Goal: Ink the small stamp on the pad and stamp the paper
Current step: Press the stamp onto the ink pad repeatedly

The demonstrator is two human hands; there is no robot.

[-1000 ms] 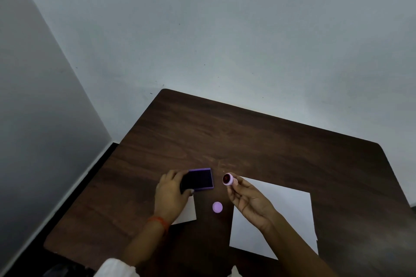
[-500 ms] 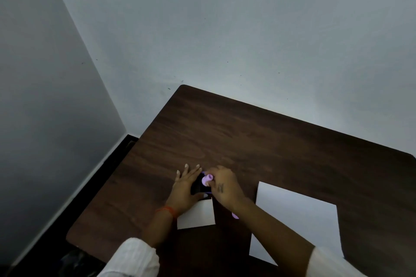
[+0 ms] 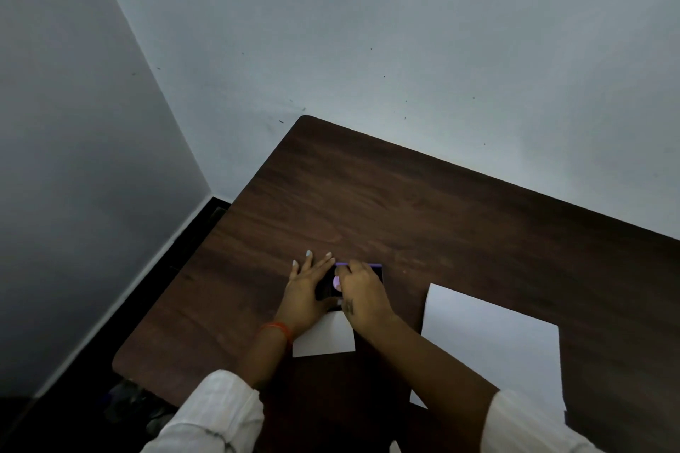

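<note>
Small stamp (image 3: 336, 282) pinched in right hand (image 3: 362, 296), pressed on pad (image 3: 377, 270), left hand (image 3: 307, 292) flat, fingers spread, steadying pad's left side, paper (image 3: 493, 346) right on tabletop (image 3: 404, 213).

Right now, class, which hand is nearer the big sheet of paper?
The right hand. It holds the stamp on the ink pad, just left of the big sheet. The left hand steadies the pad's far side, farther away.
</note>
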